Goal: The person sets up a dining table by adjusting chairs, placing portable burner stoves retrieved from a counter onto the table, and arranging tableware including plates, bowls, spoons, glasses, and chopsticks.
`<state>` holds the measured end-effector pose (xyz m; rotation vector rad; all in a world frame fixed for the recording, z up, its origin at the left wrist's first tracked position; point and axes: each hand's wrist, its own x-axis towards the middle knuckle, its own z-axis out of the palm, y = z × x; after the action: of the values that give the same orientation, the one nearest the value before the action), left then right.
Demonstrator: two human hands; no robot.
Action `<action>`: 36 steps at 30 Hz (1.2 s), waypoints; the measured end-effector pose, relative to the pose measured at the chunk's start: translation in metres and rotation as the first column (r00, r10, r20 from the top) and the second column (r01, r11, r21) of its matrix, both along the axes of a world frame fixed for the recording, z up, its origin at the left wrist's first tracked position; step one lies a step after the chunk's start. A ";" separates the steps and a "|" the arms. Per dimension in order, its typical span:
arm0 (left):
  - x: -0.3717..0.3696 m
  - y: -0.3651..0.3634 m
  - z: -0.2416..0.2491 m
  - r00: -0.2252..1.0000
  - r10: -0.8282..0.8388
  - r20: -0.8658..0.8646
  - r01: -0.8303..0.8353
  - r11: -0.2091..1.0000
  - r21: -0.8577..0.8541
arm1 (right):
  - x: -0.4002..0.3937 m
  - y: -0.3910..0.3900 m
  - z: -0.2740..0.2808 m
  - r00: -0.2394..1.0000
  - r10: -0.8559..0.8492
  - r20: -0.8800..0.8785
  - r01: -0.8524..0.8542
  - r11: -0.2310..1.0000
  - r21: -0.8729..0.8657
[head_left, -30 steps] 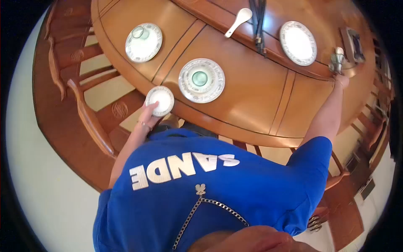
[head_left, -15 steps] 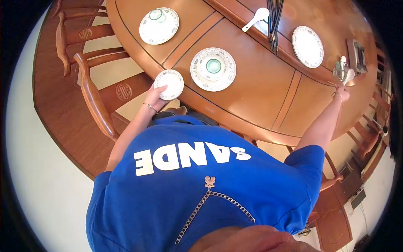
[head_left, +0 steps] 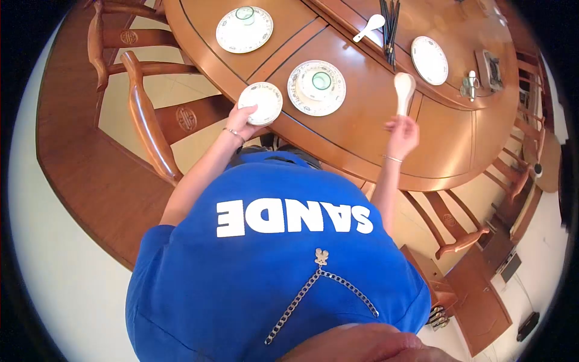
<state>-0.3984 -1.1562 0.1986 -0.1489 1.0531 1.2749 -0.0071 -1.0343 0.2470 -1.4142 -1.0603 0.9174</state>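
Observation:
My left hand [head_left: 242,123] grips a small patterned white plate [head_left: 263,101] by its near edge, with the thumb on top. A second rim seems to show beneath it, so it may be a stack. My right hand [head_left: 403,137] is closed round the handle of a white soup spoon [head_left: 403,90], bowl end pointing away from me, above the table. Between the hands, a large patterned plate [head_left: 331,108] lies on the table, with a smaller dish [head_left: 303,86] and a greenish glass cup [head_left: 321,81] stacked on it.
The round wooden table [head_left: 356,142] has a raised centre. Farther off are another plate with a glass [head_left: 245,37], a white spoon [head_left: 369,28], black chopsticks [head_left: 391,33], a bare plate [head_left: 429,61], a glass with a spoon [head_left: 470,87] and a dark tray [head_left: 490,69]. Wooden chairs [head_left: 187,119] stand around.
My right hand has come back from the far right of the table toward the middle, carrying the spoon. My left hand keeps its hold on the small plate.

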 end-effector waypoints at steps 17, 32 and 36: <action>-0.006 -0.002 0.063 0.997 -0.023 0.067 0.025 0.999 -0.031 | -0.131 -0.053 -0.051 0.773 0.265 0.576 -0.179 0.963 -0.202; -0.001 0.005 0.053 0.989 -0.099 0.114 0.103 0.994 -0.035 | -0.123 -0.045 -0.040 0.864 0.465 0.193 -0.362 0.840 -0.405; -0.001 0.001 0.050 0.987 -0.093 0.130 0.099 0.994 -0.040 | -0.053 0.003 -0.022 0.942 0.290 0.171 -0.208 0.901 -0.381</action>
<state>-0.3994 -1.1548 0.2484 -0.2099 0.9687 1.1392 -0.0605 -1.0318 0.2253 -1.7420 -1.3153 1.2057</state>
